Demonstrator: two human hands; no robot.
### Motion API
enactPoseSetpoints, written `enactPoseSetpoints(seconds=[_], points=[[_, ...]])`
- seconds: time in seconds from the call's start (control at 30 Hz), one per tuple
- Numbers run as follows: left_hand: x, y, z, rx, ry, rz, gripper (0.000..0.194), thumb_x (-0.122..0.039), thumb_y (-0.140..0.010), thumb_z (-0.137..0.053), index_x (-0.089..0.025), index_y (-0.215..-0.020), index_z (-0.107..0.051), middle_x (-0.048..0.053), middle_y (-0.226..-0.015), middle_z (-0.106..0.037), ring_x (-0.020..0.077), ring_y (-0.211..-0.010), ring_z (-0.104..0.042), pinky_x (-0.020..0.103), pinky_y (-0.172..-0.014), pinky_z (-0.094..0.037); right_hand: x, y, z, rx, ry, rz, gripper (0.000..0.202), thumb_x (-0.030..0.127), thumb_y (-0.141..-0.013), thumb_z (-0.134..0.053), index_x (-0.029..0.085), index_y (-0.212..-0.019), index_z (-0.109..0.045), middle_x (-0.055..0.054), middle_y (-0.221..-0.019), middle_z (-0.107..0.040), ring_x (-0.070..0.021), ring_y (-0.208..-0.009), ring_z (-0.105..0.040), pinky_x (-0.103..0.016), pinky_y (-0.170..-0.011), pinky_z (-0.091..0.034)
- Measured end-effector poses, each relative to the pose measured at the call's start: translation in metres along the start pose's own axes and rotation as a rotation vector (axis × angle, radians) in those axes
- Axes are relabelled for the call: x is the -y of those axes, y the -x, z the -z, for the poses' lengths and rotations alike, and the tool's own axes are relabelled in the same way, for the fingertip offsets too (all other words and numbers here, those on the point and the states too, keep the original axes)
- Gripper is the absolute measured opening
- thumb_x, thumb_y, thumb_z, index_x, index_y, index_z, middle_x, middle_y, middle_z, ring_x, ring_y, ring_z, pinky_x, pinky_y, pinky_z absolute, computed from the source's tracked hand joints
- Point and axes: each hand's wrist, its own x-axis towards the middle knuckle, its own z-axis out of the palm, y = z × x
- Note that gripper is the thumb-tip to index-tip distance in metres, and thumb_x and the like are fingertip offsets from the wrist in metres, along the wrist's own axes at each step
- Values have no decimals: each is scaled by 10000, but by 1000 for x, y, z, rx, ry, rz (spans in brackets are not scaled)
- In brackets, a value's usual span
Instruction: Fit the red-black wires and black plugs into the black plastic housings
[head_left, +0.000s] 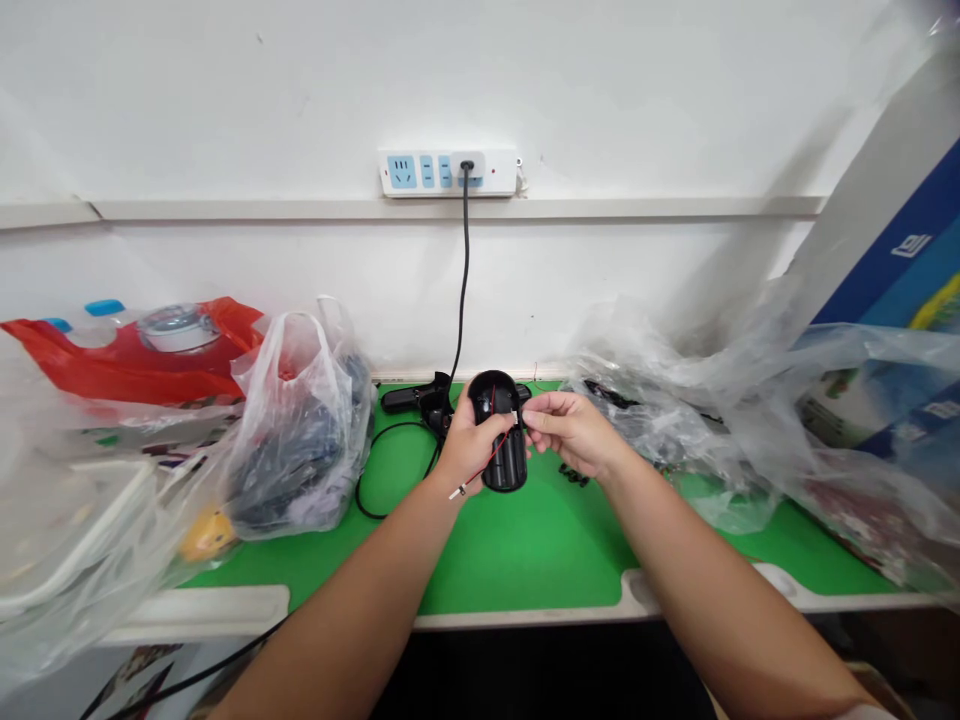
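Note:
A glossy black plastic housing (505, 472), hollow and rounded at the top, is held above the green table by my left hand (466, 448). Its thumb lies over the front of the shell. Thin red and black wires (491, 455) run across the opening and hang down to a small white connector (458, 492). At the right rim my right hand (571, 432) is closed in a pinch, close to another small white part (515, 418). What sits between those fingertips is too small to make out.
Behind the housing lies a black tool-like device (411, 398) with a cable. A black cord (463, 270) hangs from the wall power strip (450, 173). Plastic bags (296, 440) crowd the left; clear plastic wrap (667, 400) covers the right. Small black pieces (573, 475) lie below my right hand.

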Motion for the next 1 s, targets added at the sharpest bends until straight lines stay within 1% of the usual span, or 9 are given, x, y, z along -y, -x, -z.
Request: enactPoseSetpoints(seconds=[0.23,0.33,0.43,0.53,0.63,0.77,0.83,0.9,1.0], points=[[-2,1,0,-2,-1,38,611,-221,-651,-665,-289,-1175,-360,-14,-766,-596,157,-532,-624,345,-521,-555,1,1,4,38,-27,-36,219,260,-663,-760,123,-749,-612,-25,-601,-648,-75,-487,-587,-146,-468,-473],[-2,1,0,5,15,77,589,-233,-643,-671,-273,-1146,-366,-12,-741,-598,177,-550,-635,345,-512,-551,2,1,5,36,-43,-54,229,264,-652,-767,121,-753,-619,-28,-600,-648,-91,-515,-611,-156,-490,-496],[-2,1,1,21,-10,90,590,-249,-646,-668,-255,-1150,-362,-11,-684,-594,186,-511,-621,325,-464,-532,4,2,4,33,-55,-53,238,265,-635,-776,120,-741,-620,-20,-582,-638,-99,-518,-616,-162,-491,-501],[-1,1,1,45,-33,65,610,-254,-655,-661,-253,-1181,-351,-9,-677,-594,179,-476,-605,317,-436,-519,4,3,1,21,-45,-49,244,263,-618,-784,118,-719,-615,-19,-571,-636,-98,-503,-609,-164,-477,-497],[1,0,1,56,-47,19,629,-252,-663,-658,-273,-1205,-339,-17,-706,-590,165,-470,-600,330,-444,-528,3,2,0,-11,-33,-41,258,269,-592,-795,119,-687,-608,-21,-551,-631,-101,-478,-596,-172,-453,-486],[2,-1,1,26,-57,0,630,-269,-661,-669,-271,-1198,-338,-26,-715,-576,151,-482,-601,343,-471,-541,-3,0,-2,-49,-20,-42,266,285,-593,-794,123,-713,-621,-19,-555,-629,-95,-466,-579,-181,-449,-466],[2,-2,1,-1,-64,-9,615,-265,-658,-669,-260,-1182,-347,-23,-724,-570,154,-488,-603,339,-467,-537,-5,-1,-4,-56,41,-15,267,315,-626,-773,125,-760,-642,-19,-571,-630,-99,-481,-577,-197,-468,-462],[1,-3,2,-29,-75,-19,598,-255,-658,-659,-256,-1173,-354,-20,-738,-565,158,-486,-602,331,-451,-527,-6,0,-8,-54,167,65,261,364,-694,-718,124,-777,-657,-19,-576,-619,-104,-492,-565,-216,-476,-448],[1,-7,5,-61,-90,-48,590,-239,-665,-636,-263,-1183,-355,-26,-750,-549,148,-464,-582,327,-439,-514,-7,2,-16,-50,439,216,327,418,-821,-566,128,-683,-628,-17,-561,-576,-101,-486,-511,-235,-478,-409]])
